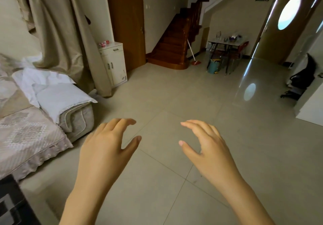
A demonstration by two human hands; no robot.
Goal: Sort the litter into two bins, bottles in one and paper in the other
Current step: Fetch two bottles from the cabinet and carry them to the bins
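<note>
My left hand (106, 148) and my right hand (208, 148) are both held out in front of me over the grey tiled floor (174, 93). Each is empty, palm down, with the fingers curved and spread apart. No bottles, paper litter or sorting bins show near my hands. A teal bucket-like bin (214, 65) stands far off under a small table.
A sofa (35, 120) with white cushions runs along the left. A white cabinet (113, 64) and long curtain stand behind it. A wooden staircase (174, 46), a broom, a glass table (225, 43) with chairs and a door lie at the back. A dark table corner (12, 203) is at bottom left.
</note>
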